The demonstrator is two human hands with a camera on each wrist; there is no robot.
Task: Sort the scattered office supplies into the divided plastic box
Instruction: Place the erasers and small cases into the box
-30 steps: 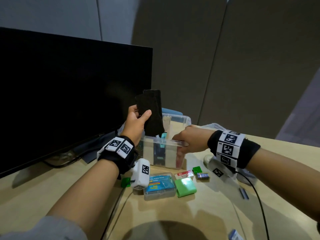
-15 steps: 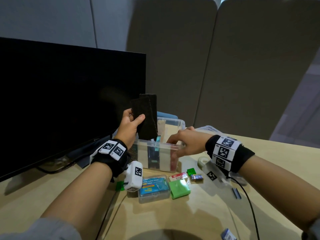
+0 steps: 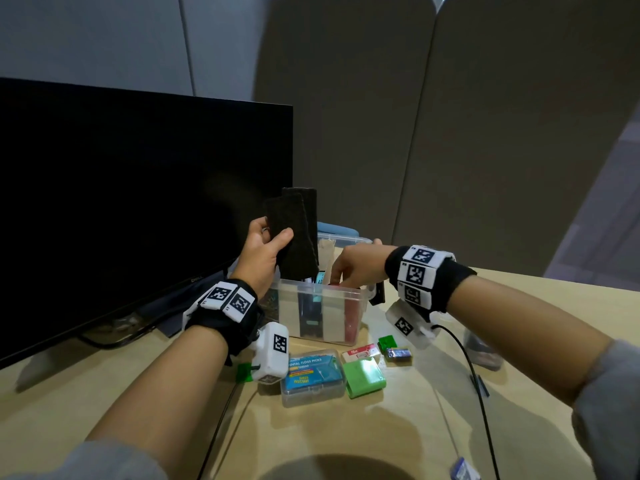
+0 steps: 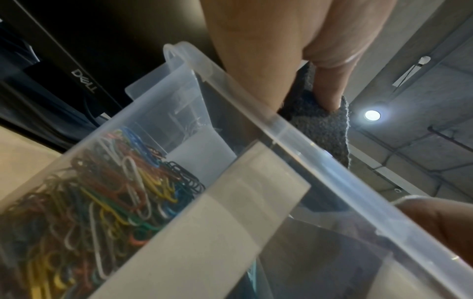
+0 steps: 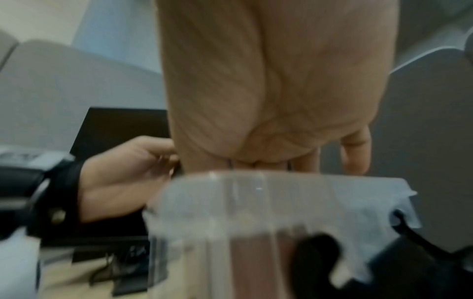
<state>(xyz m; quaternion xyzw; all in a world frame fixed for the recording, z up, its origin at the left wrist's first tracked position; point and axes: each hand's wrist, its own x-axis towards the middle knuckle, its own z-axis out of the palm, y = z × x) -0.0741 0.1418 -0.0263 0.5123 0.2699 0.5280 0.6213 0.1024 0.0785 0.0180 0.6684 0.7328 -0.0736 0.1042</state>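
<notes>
Looking down from the head view, the left hand (image 3: 261, 252) holds 2 dark felt-like pads (image 3: 296, 233) upright above the clear divided box (image 3: 318, 308), thumb pressed across their front and fingers curled behind. The right hand (image 3: 356, 263) reaches down into the box's right side, fingers bent past the rim; what they touch is hidden. The box stands on the pale table (image 3: 398, 427) just right of a black monitor (image 3: 138, 202). In front of it lie a floss picks case (image 3: 311, 375), a green box (image 3: 365, 375) and a small red-and-white packet (image 3: 360, 351). In the left wrist view, a heap of coloured paper clips (image 4: 102, 192) fills 1 compartment, seen through the box wall, and a finger (image 4: 330, 87) presses into the grey-looking pads above the rim. In the blurred right wrist view, the right palm hangs over the box rim (image 5: 281, 182), fingertips pointing down; I cannot tell whether they pinch anything.
</notes>
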